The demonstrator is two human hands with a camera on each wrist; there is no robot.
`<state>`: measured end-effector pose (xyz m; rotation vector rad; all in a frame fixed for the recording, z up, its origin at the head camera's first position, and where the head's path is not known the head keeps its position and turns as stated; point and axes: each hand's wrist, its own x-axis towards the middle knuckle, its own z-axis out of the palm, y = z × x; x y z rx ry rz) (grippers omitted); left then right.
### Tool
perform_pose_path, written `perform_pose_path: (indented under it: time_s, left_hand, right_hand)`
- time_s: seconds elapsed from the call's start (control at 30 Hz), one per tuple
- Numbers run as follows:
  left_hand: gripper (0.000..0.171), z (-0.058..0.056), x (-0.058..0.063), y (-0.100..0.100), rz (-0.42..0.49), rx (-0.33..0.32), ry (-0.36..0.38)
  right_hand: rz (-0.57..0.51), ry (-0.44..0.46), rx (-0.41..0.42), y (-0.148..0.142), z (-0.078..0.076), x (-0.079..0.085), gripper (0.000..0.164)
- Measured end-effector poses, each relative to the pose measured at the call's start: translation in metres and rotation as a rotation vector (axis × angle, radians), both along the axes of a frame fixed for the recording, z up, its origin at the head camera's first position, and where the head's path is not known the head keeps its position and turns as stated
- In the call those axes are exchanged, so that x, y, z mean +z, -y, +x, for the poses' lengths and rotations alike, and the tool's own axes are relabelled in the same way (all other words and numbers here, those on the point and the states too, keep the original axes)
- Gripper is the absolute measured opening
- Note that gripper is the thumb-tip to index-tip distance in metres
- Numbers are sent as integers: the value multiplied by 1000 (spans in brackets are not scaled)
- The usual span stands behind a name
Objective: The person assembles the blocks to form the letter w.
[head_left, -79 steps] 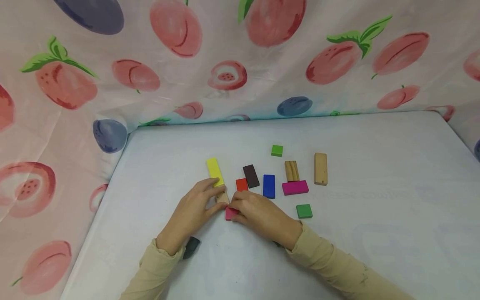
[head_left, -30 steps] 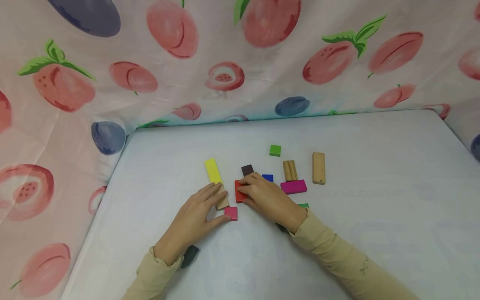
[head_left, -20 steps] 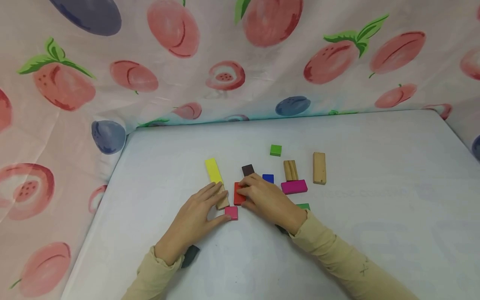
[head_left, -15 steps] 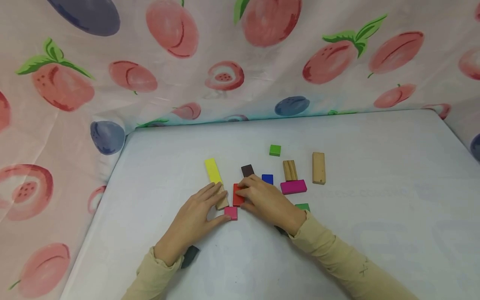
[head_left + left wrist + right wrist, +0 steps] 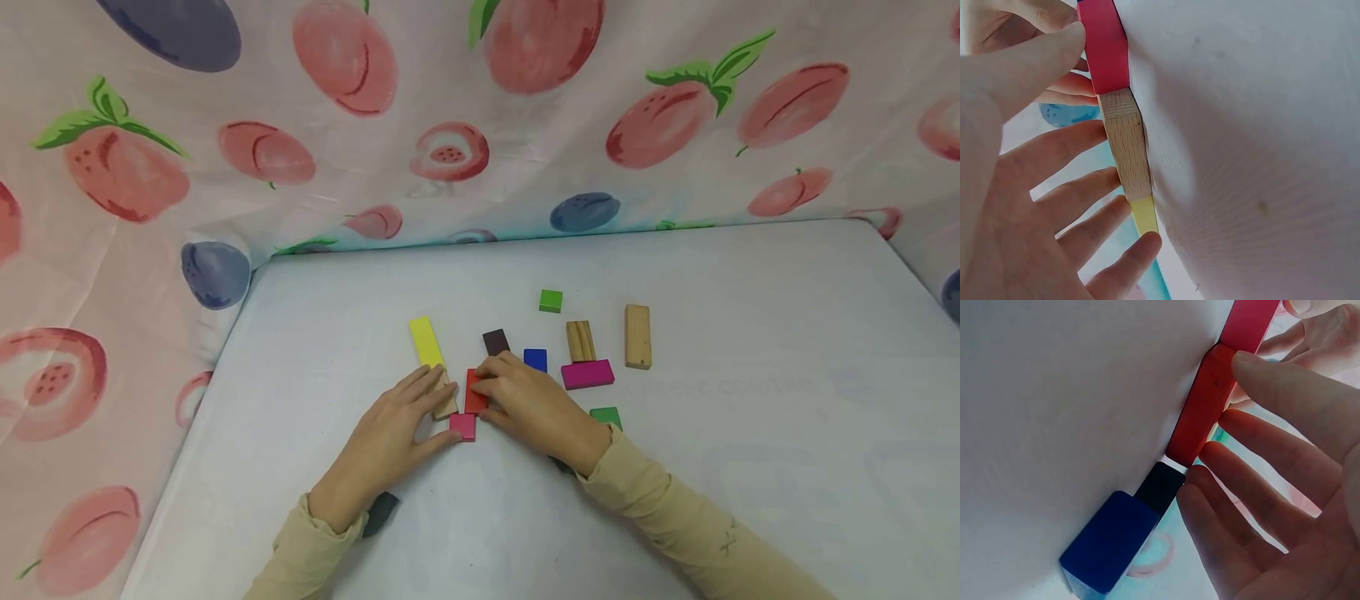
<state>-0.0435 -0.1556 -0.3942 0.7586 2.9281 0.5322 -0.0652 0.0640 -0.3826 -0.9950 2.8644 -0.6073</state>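
Observation:
My left hand [image 5: 382, 437] spreads its fingers along a row of blocks. Its fingers lie at the pale wooden block [image 5: 1127, 144] and the yellow block [image 5: 426, 340], and its thumb touches the small pink block [image 5: 462, 427]. My right hand [image 5: 532, 404] has its fingertips and thumb on the upper edge of the red block [image 5: 1200, 412], partly covering it. The red block lies beside the wooden block, one end up against the pink block. Beyond the right fingers are a dark brown block [image 5: 495, 341] and a blue block [image 5: 1110, 540], both partly hidden in the head view.
A magenta block [image 5: 587, 374], a grooved wooden block [image 5: 581, 341], a plain wooden block [image 5: 638, 337], a light green block [image 5: 551, 301] and a darker green block [image 5: 604, 417] lie to the right on the white table [image 5: 750, 333]. A fruit-print cloth [image 5: 525, 167] hangs behind.
The right hand moved from the pink block to the red block, which has slid toward me and slightly left to meet the pink one. The left thumb has spread onto the pink block.

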Motion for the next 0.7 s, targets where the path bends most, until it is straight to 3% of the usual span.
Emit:
perform_pose_path:
  time_s: [0.43,0.7]
  left_hand:
    - [64,1,0,0,9,15,10]
    - [64,1,1,-1,2,18,12]
  right_hand:
    - [-18,24,-12,0,1,0,35]
    - [-29,-18,5,-6,-7,5,35]
